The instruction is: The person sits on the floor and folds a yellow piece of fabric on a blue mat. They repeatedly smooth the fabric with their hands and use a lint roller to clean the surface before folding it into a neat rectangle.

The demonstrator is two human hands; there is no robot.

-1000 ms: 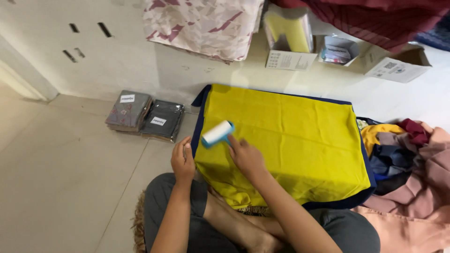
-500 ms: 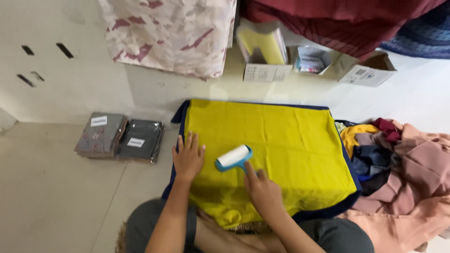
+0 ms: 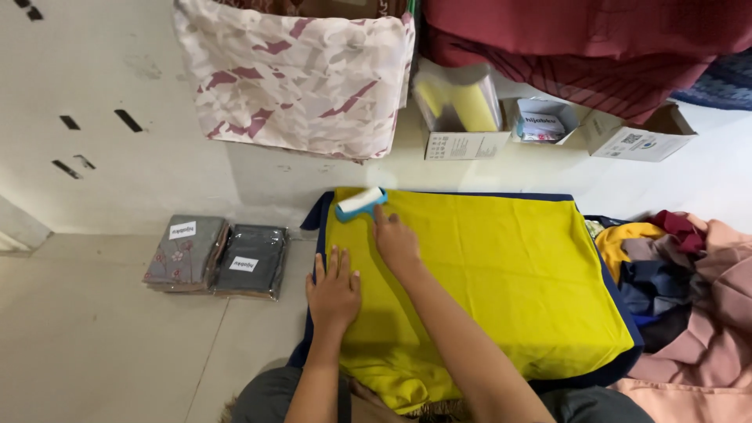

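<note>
- A pale tiled floor point(image 3: 94, 352) carries everything; the person sits on it at the near edge.
- A bright yellow cloth point(image 3: 486, 274) lies spread flat over a dark navy board point(image 3: 627, 356) whose edge shows around it.
- A pink and cream patterned fabric point(image 3: 298, 78) hangs over a box at the far side, with dark red fabric point(image 3: 587, 47) draped to its right.
- A heap of mixed coloured clothes point(image 3: 681, 282) lies just beside the cloth's right edge.
- Open white cardboard boxes point(image 3: 540, 129) stand along the far side, one holding yellow folded fabric.
- Two flat packaged grey fabrics point(image 3: 215, 254) lie side by side on the floor, left of the board.
- The left hand point(image 3: 334, 290) lies flat and unclenched, fingers spread, pressing the cloth near its left edge.
- The right hand point(image 3: 395, 239) grips the handle of a blue lint roller with a white drum point(image 3: 360, 204), which rests on the cloth's far left corner.
</note>
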